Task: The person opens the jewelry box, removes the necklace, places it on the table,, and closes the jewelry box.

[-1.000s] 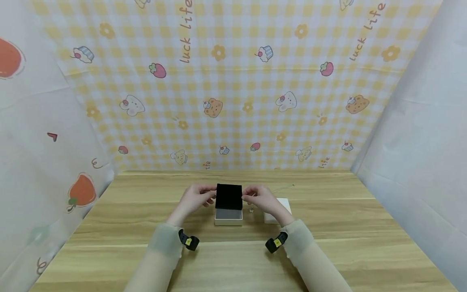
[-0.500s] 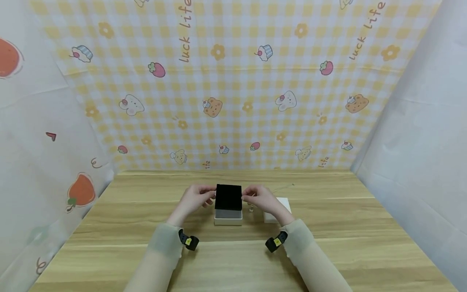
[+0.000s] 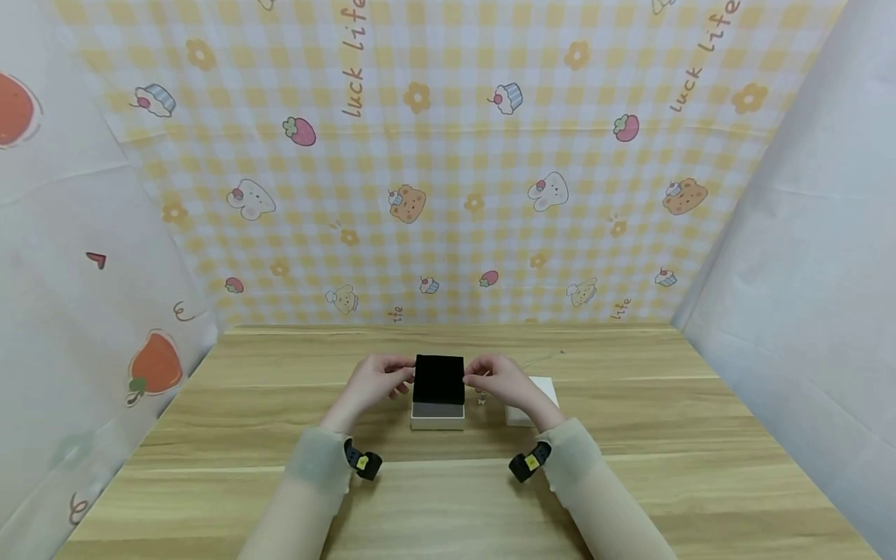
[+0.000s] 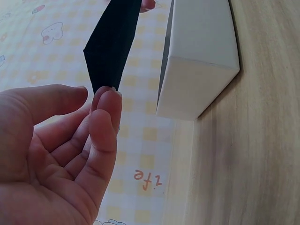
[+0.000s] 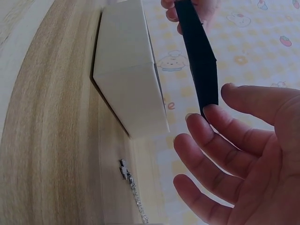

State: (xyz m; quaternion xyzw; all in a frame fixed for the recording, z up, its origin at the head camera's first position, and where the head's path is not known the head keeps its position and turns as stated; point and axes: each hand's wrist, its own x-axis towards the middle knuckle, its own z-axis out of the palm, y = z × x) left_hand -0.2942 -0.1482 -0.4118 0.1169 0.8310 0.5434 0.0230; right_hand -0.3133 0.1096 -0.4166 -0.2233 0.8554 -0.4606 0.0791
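Note:
A thin black square pad (image 3: pixel 439 379) is held up between both hands, level above an open white box (image 3: pixel 437 424) with a grey inside. At the pad's left edge, my left hand (image 3: pixel 376 383) pinches it with thumb and fingertips. On the opposite edge, the fingertips of my right hand (image 3: pixel 505 383) grip it the same way. Both wrist views show a gap between the pad (image 4: pixel 115 42) and the box (image 5: pixel 126 65). Just right of the box lies a small pendant (image 3: pixel 481 400), seen with its silvery chain (image 5: pixel 137 199) in the right wrist view.
A white square box lid (image 3: pixel 544 389) lies to the right, partly hidden by the right wrist. Behind it a thin chain end (image 3: pixel 542 359) stretches over the wooden table (image 3: pixel 448 498). A yellow checked cloth (image 3: pixel 448 257) closes off the back.
Both hands keep their grip on the pad. The pad has come slightly toward the front of the box, so less of the grey inside shows. The head view has shifted a little.

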